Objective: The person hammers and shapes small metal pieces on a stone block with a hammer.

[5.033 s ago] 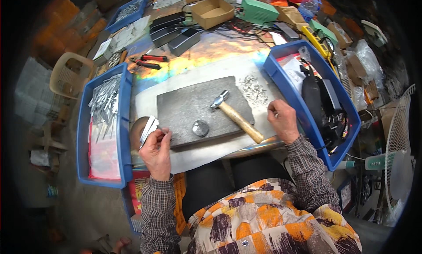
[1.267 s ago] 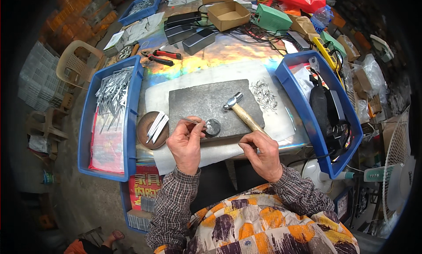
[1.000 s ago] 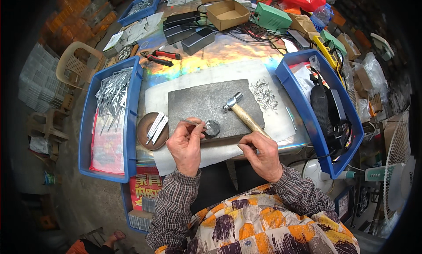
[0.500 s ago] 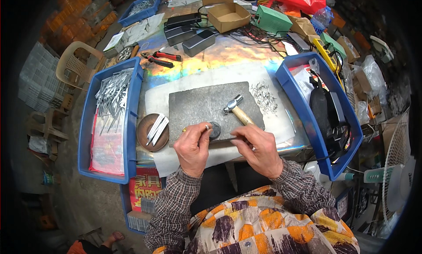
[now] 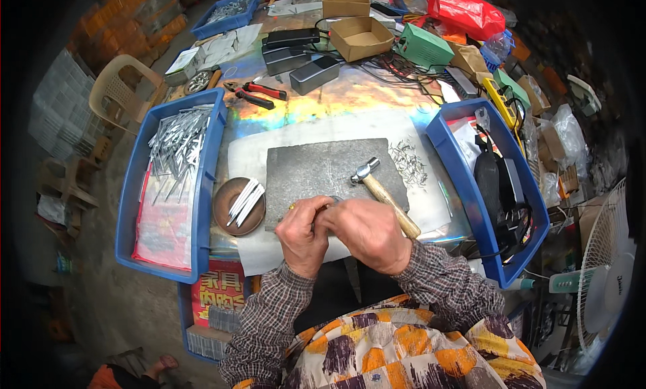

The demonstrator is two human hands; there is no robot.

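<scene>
My left hand (image 5: 303, 234) and my right hand (image 5: 371, 233) meet at the near edge of a grey stone slab (image 5: 316, 162). Both are closed, fingertips together; whatever sits between them is hidden by the fingers. A dark round piece (image 5: 334, 199) barely shows behind the hands. On the slab's right side lies a ball-peen hammer (image 5: 385, 195), its wooden handle pointing toward me, beside my right hand. Left of the slab, a round brown bowl (image 5: 222, 213) holds several slim silvery metal pieces (image 5: 246, 201). Small thin metal bits (image 5: 409, 164) are scattered on white paper to the right.
A blue tray (image 5: 210, 187) of metal strips stands at left; another blue tray (image 5: 464, 190) with black gear is at right. Red-handled pliers (image 5: 259, 93), dark boxes (image 5: 314, 75), a cardboard box (image 5: 361, 41) and cables lie farther back. A fan (image 5: 602, 281) stands at far right.
My right hand has moved left and joined my left hand, and its fingers have closed in. The hammer handle now shows fully. The whole view has shifted slightly.
</scene>
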